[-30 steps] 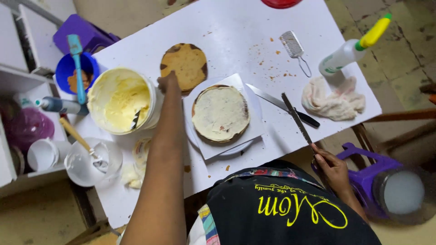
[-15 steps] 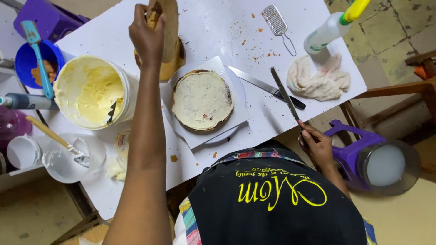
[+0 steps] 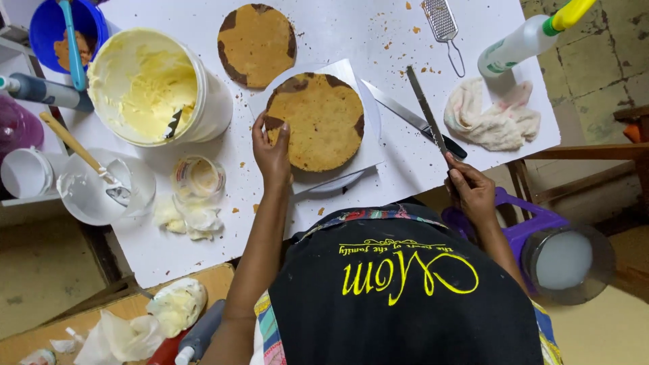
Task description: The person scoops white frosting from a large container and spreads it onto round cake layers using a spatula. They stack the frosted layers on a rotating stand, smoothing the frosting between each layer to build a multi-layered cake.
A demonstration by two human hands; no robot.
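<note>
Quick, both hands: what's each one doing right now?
Left hand: open, fingers resting on the cake layer.
Right hand: closed around the spatula handle.

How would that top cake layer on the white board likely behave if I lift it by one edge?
The cake layer looks thin and wide, so it would probably sag or crack if held at one edge, as the left hand now touches it. Crumbs scattered over the table suggest it sheds easily. Pushed, it may slide across the layer beneath.
</note>
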